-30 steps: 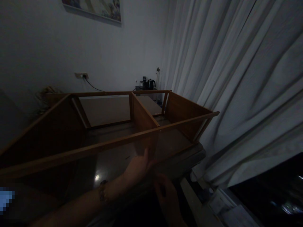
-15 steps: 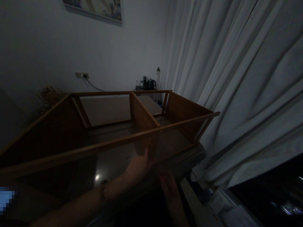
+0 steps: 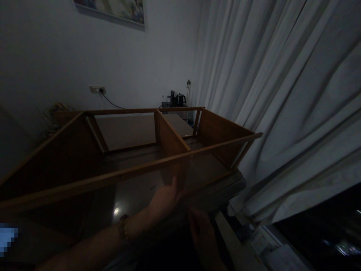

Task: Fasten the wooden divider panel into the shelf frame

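A wooden shelf frame [image 3: 132,171] lies on its side on a dark glossy table [image 3: 132,194], with a centre divider [image 3: 170,137] and open compartments. My left hand [image 3: 165,197] reaches under the front rail, fingers stretched up against the lower end of the divider; a bracelet sits on that wrist. My right hand [image 3: 201,233] hangs lower, near the table's front edge, in deep shadow. Its fingers are too dark to make out.
White curtains [image 3: 282,105] hang close on the right. A wall socket with a cable [image 3: 97,89] and a kettle on a small stand [image 3: 176,99] are at the back. A picture [image 3: 113,9] hangs above. Papers [image 3: 270,252] lie low right.
My right hand rose slightly toward the table edge, then dropped back a little. My left hand has stayed against the divider.
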The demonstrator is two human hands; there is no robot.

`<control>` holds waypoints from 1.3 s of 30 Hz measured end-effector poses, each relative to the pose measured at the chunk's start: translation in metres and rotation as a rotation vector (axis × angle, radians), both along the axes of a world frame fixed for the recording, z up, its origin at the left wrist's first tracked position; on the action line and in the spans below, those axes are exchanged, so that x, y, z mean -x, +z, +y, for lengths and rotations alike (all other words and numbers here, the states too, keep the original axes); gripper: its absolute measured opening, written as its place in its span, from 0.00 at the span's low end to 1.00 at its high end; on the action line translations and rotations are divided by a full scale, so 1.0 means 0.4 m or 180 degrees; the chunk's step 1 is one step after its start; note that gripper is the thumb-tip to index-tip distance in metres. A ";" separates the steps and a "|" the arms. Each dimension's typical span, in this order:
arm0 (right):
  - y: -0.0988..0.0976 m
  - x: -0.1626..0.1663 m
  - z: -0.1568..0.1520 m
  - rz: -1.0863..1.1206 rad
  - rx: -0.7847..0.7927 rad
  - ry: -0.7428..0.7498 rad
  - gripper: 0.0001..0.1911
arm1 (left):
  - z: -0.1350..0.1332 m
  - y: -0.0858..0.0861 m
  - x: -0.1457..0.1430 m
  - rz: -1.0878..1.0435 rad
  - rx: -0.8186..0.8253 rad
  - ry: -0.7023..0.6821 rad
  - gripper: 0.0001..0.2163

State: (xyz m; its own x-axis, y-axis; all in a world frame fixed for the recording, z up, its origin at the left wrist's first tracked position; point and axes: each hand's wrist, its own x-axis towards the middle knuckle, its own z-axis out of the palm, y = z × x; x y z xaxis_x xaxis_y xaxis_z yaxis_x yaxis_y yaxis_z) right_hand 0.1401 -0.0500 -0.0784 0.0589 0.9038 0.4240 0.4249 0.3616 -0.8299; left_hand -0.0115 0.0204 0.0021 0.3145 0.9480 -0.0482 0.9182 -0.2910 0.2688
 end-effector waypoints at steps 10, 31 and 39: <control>0.052 0.010 0.006 0.1073 0.1076 -0.0002 0.11 | -0.002 0.011 -0.003 -0.0025 0.0051 0.0040 0.24; 0.054 0.021 -0.010 0.1146 0.0905 0.0235 0.10 | 0.001 -0.001 0.000 0.0071 -0.0042 0.0017 0.25; 0.030 0.009 -0.001 -0.0171 0.0540 0.0390 0.10 | 0.000 0.003 -0.001 0.0010 -0.0085 0.0039 0.25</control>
State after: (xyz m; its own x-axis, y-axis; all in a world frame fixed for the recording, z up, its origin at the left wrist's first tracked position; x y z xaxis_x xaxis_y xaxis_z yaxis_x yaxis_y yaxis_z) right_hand 0.1365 -0.0506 -0.0663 -0.0745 0.9615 0.2646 0.4314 0.2703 -0.8607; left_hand -0.0113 0.0203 0.0032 0.3026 0.9528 -0.0237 0.9226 -0.2866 0.2582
